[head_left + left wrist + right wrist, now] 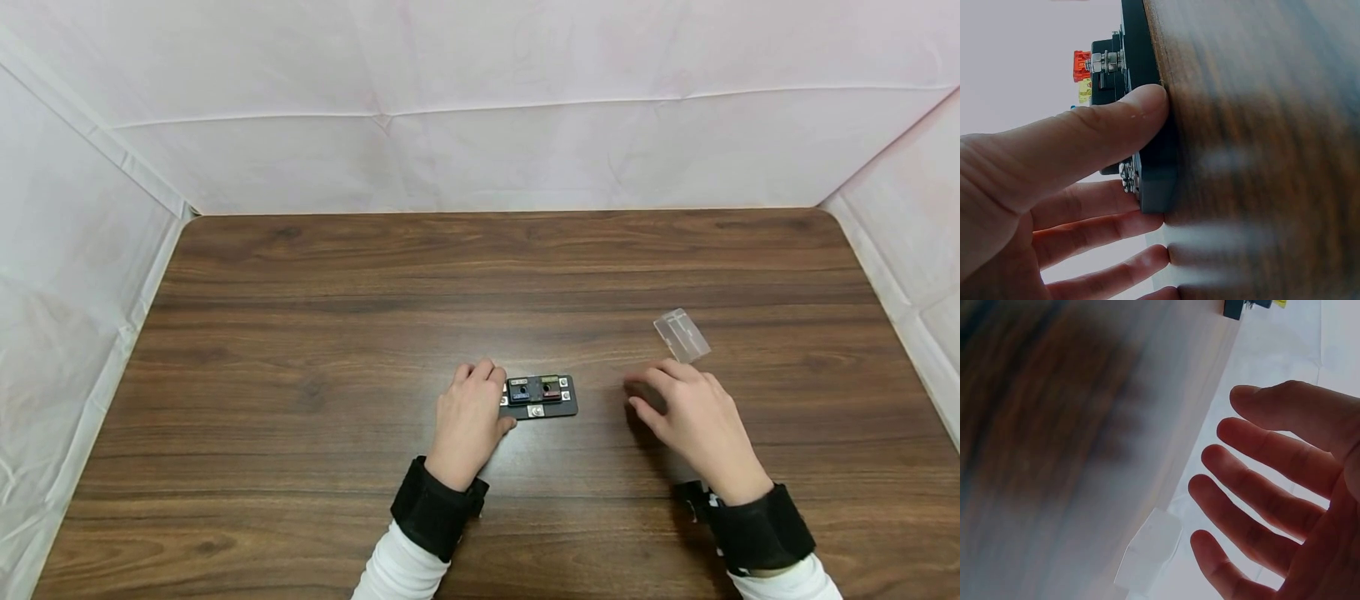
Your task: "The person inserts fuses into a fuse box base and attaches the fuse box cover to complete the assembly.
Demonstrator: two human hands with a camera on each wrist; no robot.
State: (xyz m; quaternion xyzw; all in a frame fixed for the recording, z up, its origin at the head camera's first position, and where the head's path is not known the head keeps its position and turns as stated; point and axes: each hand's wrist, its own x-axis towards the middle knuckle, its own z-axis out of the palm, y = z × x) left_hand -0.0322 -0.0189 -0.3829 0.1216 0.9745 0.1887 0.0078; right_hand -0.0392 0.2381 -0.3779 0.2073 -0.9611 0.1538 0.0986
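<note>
A black fuse block point(558, 409) lies flat on the wooden table, with small blade fuses and silver terminal screws on it. My left hand point(468, 417) grips its left end, thumb along the near edge and fingers at the far side. In the left wrist view, a red fuse point(1081, 66) and a yellow fuse point(1085, 92) stick out of the block. My right hand point(699, 421) hovers to the right of the block, fingers loosely bent and holding nothing. Just beyond its knuckles lies a clear plastic cover point(682, 335), also visible in the right wrist view.
The brown wood-grain table point(300, 375) extends around both hands. White sheeting point(480, 158) hangs behind the table and along its left and right sides. Each wrist wears a black band point(438, 508).
</note>
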